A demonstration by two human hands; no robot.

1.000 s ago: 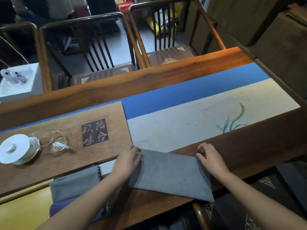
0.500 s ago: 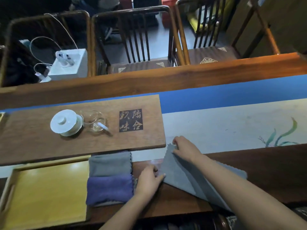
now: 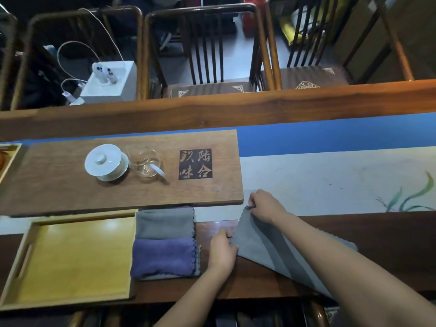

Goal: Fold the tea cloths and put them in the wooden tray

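Both grips pinch grey cloth (image 3: 264, 246) on dark wooden table (image 3: 354, 232); 2 chairs (image 3: 207, 55) behind.

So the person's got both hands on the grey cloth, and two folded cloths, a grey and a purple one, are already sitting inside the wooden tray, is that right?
Not quite. The head view shows the folded grey cloth and purple cloth lying on the table just right of the wooden tray, not inside it. The rest holds: the left hand and right hand both hold the unfolded grey cloth.
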